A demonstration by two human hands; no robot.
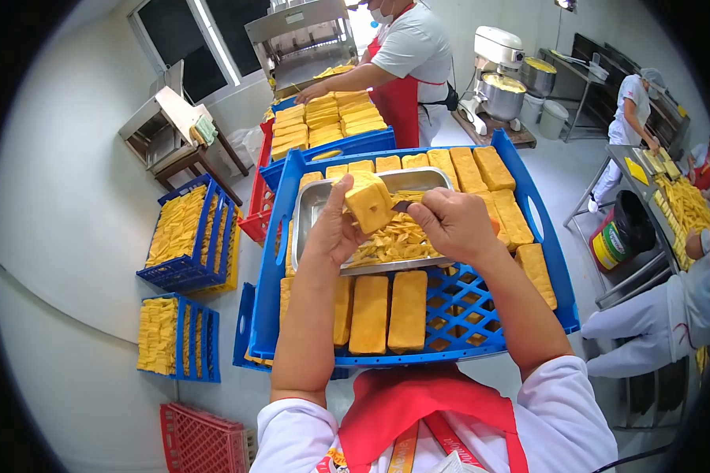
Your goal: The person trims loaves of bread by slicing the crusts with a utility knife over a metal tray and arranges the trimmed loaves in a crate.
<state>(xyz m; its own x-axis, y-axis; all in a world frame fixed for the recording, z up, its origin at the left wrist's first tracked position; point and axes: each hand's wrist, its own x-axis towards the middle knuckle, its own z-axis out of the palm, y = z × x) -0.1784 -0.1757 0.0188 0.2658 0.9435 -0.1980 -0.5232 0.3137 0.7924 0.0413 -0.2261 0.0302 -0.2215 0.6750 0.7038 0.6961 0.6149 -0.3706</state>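
My left hand (333, 227) is closed around a yellow bread loaf (369, 203), holding it up over a metal tray (304, 211). The loaf's end facing me shows a small dark hole or notch. In my right hand (454, 224) is a small knife (402, 206), its dark blade close to the loaf's right side; whether it touches I cannot tell. Yellow trimmings (398, 240) lie in the tray beneath both hands. The tray rests on loaves in a blue crate (562, 276), where more whole yellow loaves (369, 315) stand in rows.
Ahead, a co-worker (414, 55) in a red apron reaches over another crate of loaves (323, 118). Crates of yellow slices (177, 229) stand at the left. On the right are a metal table (647, 181) with yellow strips, other people and a black bucket (627, 229). A stand mixer (497, 71) is behind.
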